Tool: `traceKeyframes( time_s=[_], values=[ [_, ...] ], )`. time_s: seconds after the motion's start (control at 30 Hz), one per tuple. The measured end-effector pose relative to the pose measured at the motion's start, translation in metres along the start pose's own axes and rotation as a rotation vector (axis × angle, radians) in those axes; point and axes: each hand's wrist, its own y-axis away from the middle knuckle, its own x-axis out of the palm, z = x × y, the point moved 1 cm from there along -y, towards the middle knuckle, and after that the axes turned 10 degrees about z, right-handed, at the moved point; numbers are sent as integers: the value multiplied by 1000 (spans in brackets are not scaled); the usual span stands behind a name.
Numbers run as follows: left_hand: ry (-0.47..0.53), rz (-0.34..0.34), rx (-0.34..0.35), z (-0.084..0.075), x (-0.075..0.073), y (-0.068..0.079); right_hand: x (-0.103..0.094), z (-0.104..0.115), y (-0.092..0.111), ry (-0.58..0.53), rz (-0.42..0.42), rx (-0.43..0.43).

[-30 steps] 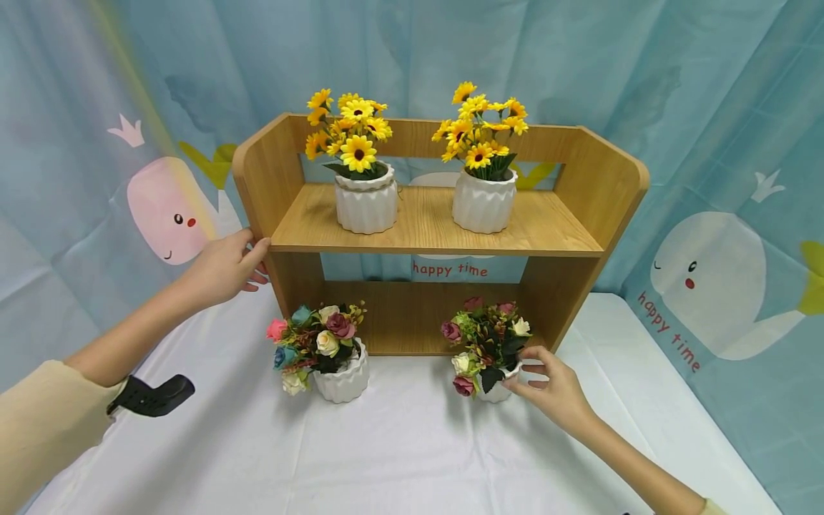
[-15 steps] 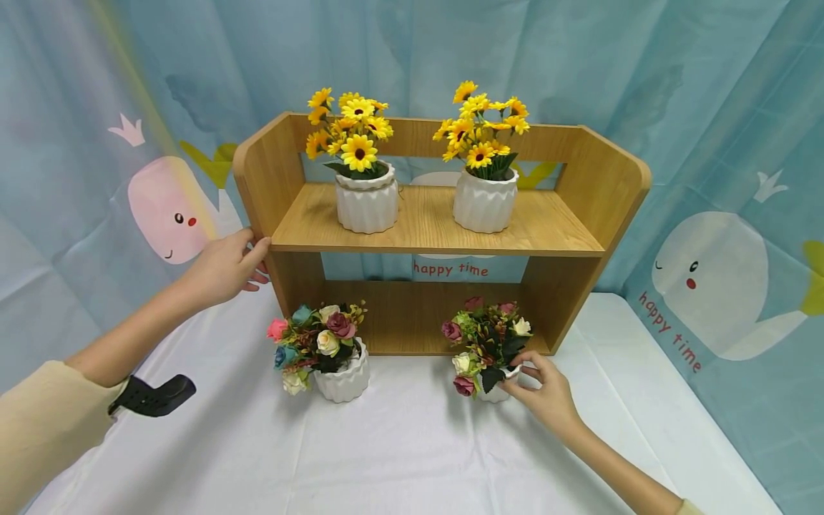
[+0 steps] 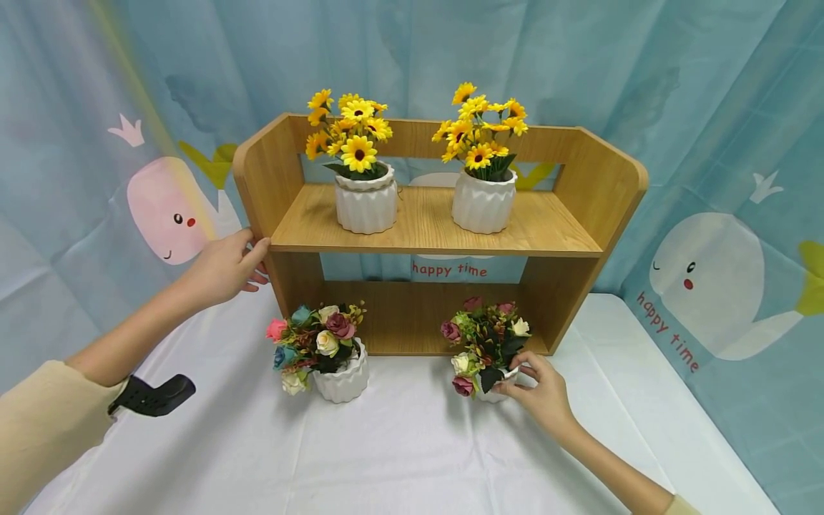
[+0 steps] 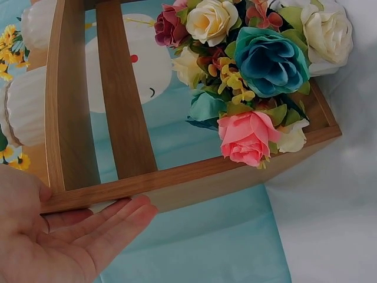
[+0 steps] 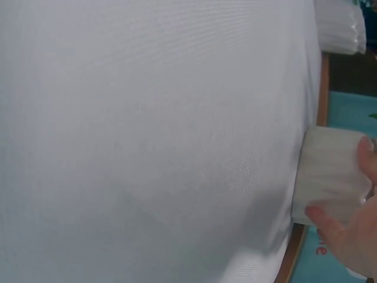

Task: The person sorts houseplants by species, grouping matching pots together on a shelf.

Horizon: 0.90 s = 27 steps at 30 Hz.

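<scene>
In the head view, my left hand (image 3: 225,265) holds the left side panel of the two-tier wooden shelf (image 3: 438,252). Its thumb lies at the panel's front edge and the fingers (image 4: 126,221) stretch along the outer face. My right hand (image 3: 541,393) grips the white flower pot (image 3: 492,392) with mauve and cream roses at the lower right. In the right wrist view, fingers and thumb lie against the wall of that pot (image 5: 330,171). A second white pot (image 3: 344,377), filled with pink, blue and cream roses, stands at the lower left, in front of the shelf.
Two white pots of yellow flowers, a left one (image 3: 367,204) and a right one (image 3: 484,204), stand on the upper tier. A white cloth (image 3: 386,450) covers the table. Behind hangs a blue curtain (image 3: 412,57) with whale prints.
My right hand has shifted slightly left and closed in around the right rose pot. The left hand, the shelf and the pots stay where they were.
</scene>
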Motion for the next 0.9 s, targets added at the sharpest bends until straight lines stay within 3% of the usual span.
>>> traceKeyframes(
  time_s=[0.6,0.77,0.9],
  values=[
    [-4,11,0,0,-1,1,-6,14,-5,117,5,-25],
    [-3,8,0,-1,-1,1,-5,14,-7,110,8,-19],
    [-3,2,2,0,-1,0,-2,11,-6,30,22,24]
  ],
)
